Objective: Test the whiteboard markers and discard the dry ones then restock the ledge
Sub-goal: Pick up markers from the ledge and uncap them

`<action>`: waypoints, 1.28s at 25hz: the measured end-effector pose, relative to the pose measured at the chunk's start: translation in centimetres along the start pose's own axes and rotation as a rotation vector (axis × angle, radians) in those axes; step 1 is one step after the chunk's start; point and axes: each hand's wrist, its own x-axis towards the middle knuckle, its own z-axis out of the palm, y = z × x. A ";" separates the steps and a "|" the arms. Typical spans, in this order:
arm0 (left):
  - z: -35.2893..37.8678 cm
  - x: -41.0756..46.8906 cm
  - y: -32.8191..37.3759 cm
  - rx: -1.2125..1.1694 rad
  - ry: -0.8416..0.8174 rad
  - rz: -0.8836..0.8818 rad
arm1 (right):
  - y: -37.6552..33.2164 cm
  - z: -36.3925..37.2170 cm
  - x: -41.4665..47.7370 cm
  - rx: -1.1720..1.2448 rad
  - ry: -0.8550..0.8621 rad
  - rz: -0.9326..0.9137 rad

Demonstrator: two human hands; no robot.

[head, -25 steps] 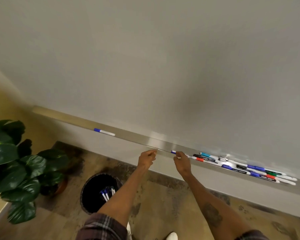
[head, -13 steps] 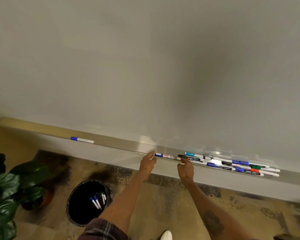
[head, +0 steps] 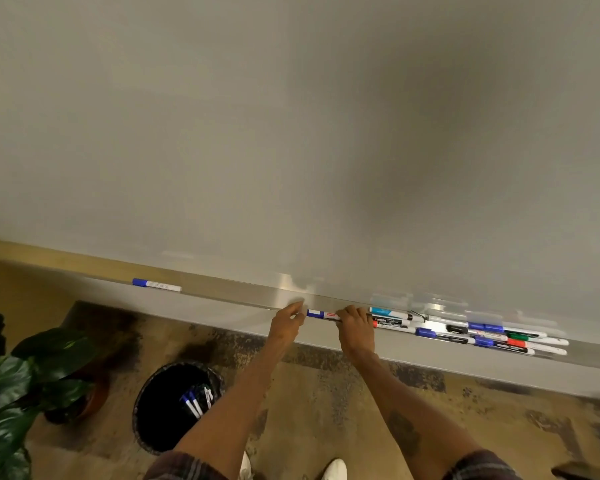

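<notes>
Both hands meet at the front lip of the ledge (head: 243,294), around mid-length, on one blue-capped marker (head: 321,314) lying along it. The right hand (head: 355,329) curls its fingers over the barrel end; the left hand (head: 286,322) appears to pinch the cap end between thumb and forefinger, though blur makes this uncertain. Just right of the right hand, a heap of markers (head: 465,332) – blue, black, red and green caps – fills the ledge toward its right end. A lone marker (head: 156,284) lies well apart toward the left end. On the floor below, a black bin (head: 153,420) holds several discarded markers (head: 194,401) – blue caps show. A potted plant (head: 21,386) stands beside it.
</notes>
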 end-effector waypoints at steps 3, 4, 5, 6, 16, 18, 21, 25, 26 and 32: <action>-0.6 0.2 -0.6 0.019 -0.009 0.015 | -0.1 -0.2 0.5 -0.034 -0.001 -0.008; -0.7 0.1 -0.7 0.019 -0.006 0.018 | -0.1 -0.4 0.5 -0.053 0.000 -0.028; -0.8 0.0 -0.8 0.015 0.004 0.022 | -0.2 -0.5 0.5 -0.059 0.005 -0.046; -0.8 -0.2 -0.6 0.006 0.019 0.028 | -0.3 -0.7 0.3 -0.041 0.013 -0.054; -1.1 -3.6 4.5 -0.581 0.100 -0.023 | -3.6 -3.5 -2.0 0.448 0.008 -0.152; -1.3 -4.4 5.3 -0.568 0.092 0.021 | -4.9 -4.4 -2.5 0.501 -0.009 -0.177; -1.4 -5.7 6.4 -0.573 0.120 0.052 | -7.9 -6.3 -3.0 0.579 0.018 -0.169; -1.9 -6.8 7.5 -0.670 0.112 0.074 | -10.6 -7.0 -3.7 0.631 0.110 -0.091; -2.2 -7.0 7.7 -0.660 0.116 0.078 | -11.1 -7.0 -3.8 0.611 0.134 -0.067; -3.2 -8.5 10.4 -0.764 0.234 0.094 | -13.3 -8.0 -4.9 0.322 0.213 0.041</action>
